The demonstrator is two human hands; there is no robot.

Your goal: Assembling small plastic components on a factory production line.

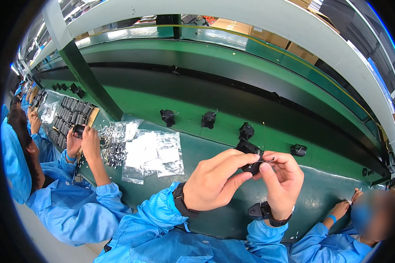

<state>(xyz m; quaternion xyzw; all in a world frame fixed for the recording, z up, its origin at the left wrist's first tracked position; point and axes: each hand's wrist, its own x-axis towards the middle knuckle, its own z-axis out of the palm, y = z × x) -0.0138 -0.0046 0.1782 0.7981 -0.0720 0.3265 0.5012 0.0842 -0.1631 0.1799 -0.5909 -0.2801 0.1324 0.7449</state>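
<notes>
A small black plastic housing (246, 146) is held up in front of me over the green bench. My left hand (215, 177) is closed on it, thumb and fingers pinching from the left. A thin wire (264, 133) rises from the housing's right side, and its short dark end shows by my right fingers. With thumb and forefinger together, my right hand (280, 179) grips the wire close against the housing. Fingers partly hide the housing's lower part. Just beyond it, another black housing (246, 130) sits on the green belt.
More black housings (208, 119) stand spaced along the green belt (184, 103). Clear plastic bags (151, 153) and a heap of small parts (114, 151) lie left. A co-worker's hands (84, 139) hold a black part there. Another person's hands (338, 211) are at right. A post (90, 81) rises left.
</notes>
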